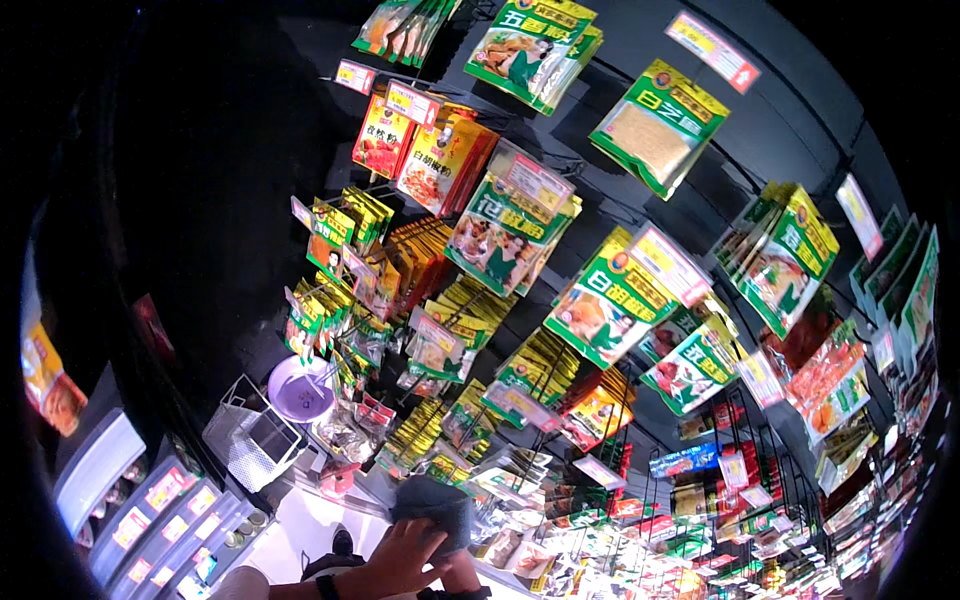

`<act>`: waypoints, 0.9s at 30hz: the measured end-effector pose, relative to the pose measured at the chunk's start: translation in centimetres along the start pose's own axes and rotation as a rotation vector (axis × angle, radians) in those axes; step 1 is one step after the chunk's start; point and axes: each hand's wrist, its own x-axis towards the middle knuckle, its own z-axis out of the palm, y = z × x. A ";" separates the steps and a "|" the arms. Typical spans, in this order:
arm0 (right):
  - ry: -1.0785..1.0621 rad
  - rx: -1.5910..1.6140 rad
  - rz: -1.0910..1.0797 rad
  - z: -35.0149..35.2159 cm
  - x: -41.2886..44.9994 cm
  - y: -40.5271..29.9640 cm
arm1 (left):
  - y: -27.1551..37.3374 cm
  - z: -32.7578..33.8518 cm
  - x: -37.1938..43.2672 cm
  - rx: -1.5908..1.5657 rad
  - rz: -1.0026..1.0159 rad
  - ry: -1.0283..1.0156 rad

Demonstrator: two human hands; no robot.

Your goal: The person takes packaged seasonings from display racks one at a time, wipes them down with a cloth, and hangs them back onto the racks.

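Low in the middle of the view, my left hand [412, 551] lies over a bunched dark grey cloth [431, 506], its fingers curled against it. A dark band circles the left wrist. My right forearm comes up from the bottom edge beside it, with a black band at the wrist. Of my right hand [459, 576] only the part near the wrist shows; the cloth and the left hand hide its fingers. Whether the cloth is held in, draped over or worn on the right hand cannot be made out. A dark shoe [343, 541] shows on the pale floor [300, 525].
Seasoning packets [611, 296] hang in rows on hooks along a dark panel, with price tags [671, 262] jutting out. Below are a white wire basket [255, 442], a purple basin [301, 388] and a pink object [339, 478]. A tagged shelf unit [157, 517] stands at lower left.
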 end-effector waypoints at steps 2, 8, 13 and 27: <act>0.080 0.407 0.180 1.1 -2.1 -0.3 | -0.3 1.6 -1.8 -0.022 0.018 -0.059; 0.141 0.665 0.240 0.0 -4.6 -4.5 | 5.8 1.3 -2.8 -0.360 -0.138 -0.127; -0.030 0.715 0.546 -0.1 -13.9 -2.8 | 9.3 0.9 -4.6 -0.352 -0.241 -0.202; -0.088 0.814 0.460 -1.4 -17.0 -5.1 | 11.4 -1.9 0.4 -0.191 0.112 -0.618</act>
